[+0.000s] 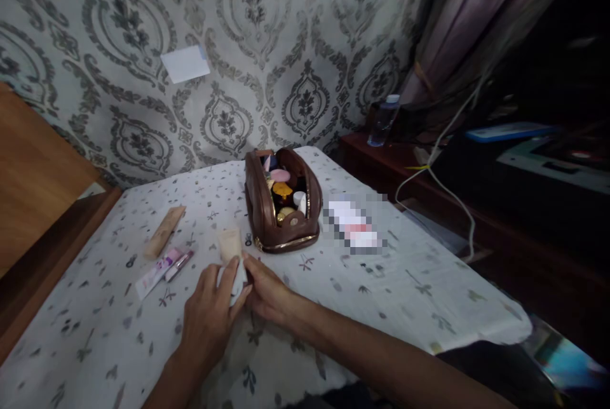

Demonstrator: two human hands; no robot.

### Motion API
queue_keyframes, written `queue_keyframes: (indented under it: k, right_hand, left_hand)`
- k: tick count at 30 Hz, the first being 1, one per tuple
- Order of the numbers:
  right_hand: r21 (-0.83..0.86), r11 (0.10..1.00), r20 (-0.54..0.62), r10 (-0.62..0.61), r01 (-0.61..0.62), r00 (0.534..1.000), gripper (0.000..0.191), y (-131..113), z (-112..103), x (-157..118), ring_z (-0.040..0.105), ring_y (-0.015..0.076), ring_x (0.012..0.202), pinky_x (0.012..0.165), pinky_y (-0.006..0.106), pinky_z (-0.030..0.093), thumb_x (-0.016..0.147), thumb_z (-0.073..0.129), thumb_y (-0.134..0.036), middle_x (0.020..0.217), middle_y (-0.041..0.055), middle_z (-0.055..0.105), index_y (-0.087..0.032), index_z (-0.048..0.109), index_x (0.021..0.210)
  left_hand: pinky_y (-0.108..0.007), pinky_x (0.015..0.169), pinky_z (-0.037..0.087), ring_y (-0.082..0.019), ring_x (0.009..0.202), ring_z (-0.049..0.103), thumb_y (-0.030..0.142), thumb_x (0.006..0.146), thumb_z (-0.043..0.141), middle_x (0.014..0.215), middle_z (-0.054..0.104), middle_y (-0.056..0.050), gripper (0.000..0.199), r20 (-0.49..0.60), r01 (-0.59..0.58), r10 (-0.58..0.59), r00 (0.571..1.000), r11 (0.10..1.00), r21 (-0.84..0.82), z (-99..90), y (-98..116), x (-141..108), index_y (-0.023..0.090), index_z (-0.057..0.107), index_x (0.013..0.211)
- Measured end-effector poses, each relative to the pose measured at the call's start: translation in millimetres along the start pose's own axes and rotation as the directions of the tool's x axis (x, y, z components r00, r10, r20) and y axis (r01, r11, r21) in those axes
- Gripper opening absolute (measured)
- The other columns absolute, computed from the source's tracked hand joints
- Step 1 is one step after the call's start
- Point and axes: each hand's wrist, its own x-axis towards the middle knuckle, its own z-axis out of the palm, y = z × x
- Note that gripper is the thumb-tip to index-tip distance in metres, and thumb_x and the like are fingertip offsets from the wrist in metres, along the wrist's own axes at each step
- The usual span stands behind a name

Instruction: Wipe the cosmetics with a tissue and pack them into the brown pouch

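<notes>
Both my hands meet on a beige tube with a white cap (230,250) lying on the table. My left hand (208,314) pinches its white cap end from the left. My right hand (267,291) grips the same end from the right. Just beyond the tube stands an open brown cosmetics bag (281,201) with a gold zipper, filled with several small jars and bottles.
A tan tube (164,231), a pink-white tube (157,271) and a slim lip-gloss stick (179,265) lie left on the patterned white tablecloth (405,295). A blurred pack (355,223) lies right of the bag. A wooden headboard (33,180) is left; a dark shelf with a bottle (382,120) and white cable is right.
</notes>
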Motion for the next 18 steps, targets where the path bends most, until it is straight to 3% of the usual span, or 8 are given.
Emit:
queue_keyframes:
  k: [5, 9, 11, 13, 15, 18]
  right_hand:
    - [-0.130, 0.987, 0.002, -0.093, 0.093, 0.996, 0.041, 3, 4, -6, 0.066, 0.0250, 0.095, 0.081, 0.035, 0.053, 0.069, 0.069, -0.054, 0.088, 0.0056, 0.072, -0.022, 0.065, 0.095]
    - [-0.279, 0.945, 0.046, -0.165, 0.172, 0.985, 0.042, 9, 7, -10, 0.063, 0.0239, 0.096, 0.078, 0.033, 0.051, 0.074, 0.063, -0.055, 0.093, 0.0054, 0.071, -0.026, 0.066, 0.103]
    - [-0.385, 0.908, 0.022, -0.172, 0.167, 0.985, 0.041, 12, 7, -12, 0.062, 0.0223, 0.090, 0.072, 0.031, 0.050, 0.079, 0.059, -0.057, 0.091, 0.0043, 0.070, -0.026, 0.065, 0.105]
    - [-0.473, 0.870, 0.010, -0.155, 0.141, 0.988, 0.042, 12, 7, -15, 0.061, 0.0201, 0.081, 0.065, 0.029, 0.047, 0.082, 0.057, -0.060, 0.089, 0.0035, 0.069, -0.026, 0.063, 0.105]
    - [-0.486, 0.866, 0.067, -0.100, 0.120, 0.993, 0.047, 13, 6, -19, 0.059, 0.0172, 0.071, 0.058, 0.027, 0.045, 0.081, 0.059, -0.065, 0.087, 0.0034, 0.068, -0.024, 0.062, 0.104]
    - [-0.410, 0.910, 0.173, 0.006, 0.067, 0.985, 0.057, 12, 6, -24, 0.056, 0.0129, 0.058, 0.050, 0.024, 0.039, 0.077, 0.064, -0.072, 0.078, 0.0022, 0.067, -0.021, 0.060, 0.103]
  left_hand:
    - [-0.042, 0.089, 0.052, -0.028, 0.106, 0.057, 0.034, 0.097, 0.053, 0.116, 0.059, -0.016, 0.046, 0.039, -0.043, 0.046, 0.998, 0.998, -0.054, -1.5, 9, 3, 0.015, 0.053, 0.140]
    - [-0.055, 0.111, 0.036, -0.032, 0.133, 0.043, 0.029, 0.098, 0.050, 0.140, 0.053, -0.017, 0.044, 0.126, -0.014, 0.033, 0.991, 0.989, -0.149, -1.7, 6, 14, 0.016, 0.053, 0.140]
    - [-0.060, 0.114, 0.028, -0.034, 0.141, 0.037, 0.030, 0.099, 0.047, 0.145, 0.051, -0.017, 0.041, 0.157, 0.029, -0.003, 0.988, 0.986, -0.163, -2.7, 1, 23, 0.017, 0.055, 0.137]
    - [-0.059, 0.113, 0.031, -0.035, 0.141, 0.037, 0.034, 0.101, 0.044, 0.145, 0.051, -0.017, 0.041, 0.182, 0.097, -0.066, 0.981, 0.981, -0.166, -3.9, -7, 34, 0.017, 0.058, 0.134]
    - [-0.051, 0.107, 0.041, -0.032, 0.131, 0.048, 0.037, 0.101, 0.041, 0.138, 0.057, -0.017, 0.040, 0.224, 0.193, -0.150, 0.963, 0.963, -0.186, -4.8, -18, 46, 0.016, 0.062, 0.129]
    - [-0.038, 0.091, 0.049, -0.025, 0.099, 0.066, 0.037, 0.102, 0.038, 0.103, 0.070, -0.012, 0.039, 0.337, 0.355, -0.259, 0.905, 0.898, -0.261, -3.8, -37, 61, 0.014, 0.068, 0.112]
